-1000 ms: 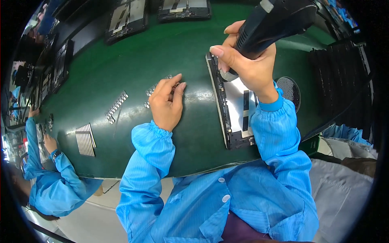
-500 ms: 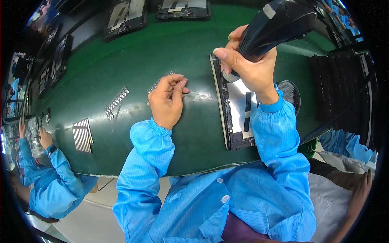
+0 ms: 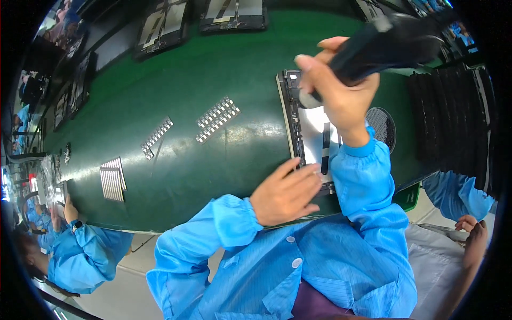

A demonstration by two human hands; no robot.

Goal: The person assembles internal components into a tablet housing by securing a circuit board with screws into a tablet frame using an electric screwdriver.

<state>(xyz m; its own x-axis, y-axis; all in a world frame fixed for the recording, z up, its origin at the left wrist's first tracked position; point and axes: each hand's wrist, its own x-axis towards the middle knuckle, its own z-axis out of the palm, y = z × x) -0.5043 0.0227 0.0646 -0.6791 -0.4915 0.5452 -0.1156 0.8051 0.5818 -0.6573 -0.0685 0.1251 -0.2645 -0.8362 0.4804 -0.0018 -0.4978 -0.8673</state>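
My right hand [image 3: 344,98] is wrapped round a black handheld power tool [image 3: 384,48] with a pale round nose; its exact kind I cannot make out. That nose sits over the upper part of an opened tablet-like device [image 3: 312,136], which has a dark frame, a silvery panel and black strips. My left hand [image 3: 288,192] lies with fingers spread at the device's lower left edge, fingertips over it and gripping nothing. To the left are a pair of strips of small metal parts [image 3: 217,120] and another such strip [image 3: 157,137].
Striped pale strips [image 3: 112,180] lie further left on the green table [image 3: 213,165]. More opened devices [image 3: 233,16] line the far side. Right of the device are a round dark dish [image 3: 381,128] and a stack of black slabs [image 3: 448,117]. Other people in blue sleeves [image 3: 88,250] work at the left.
My left hand has moved right and nearer, from beside the strips of small parts to the device's lower edge, its fingers spreading. My right hand and the tool have shifted slightly right.
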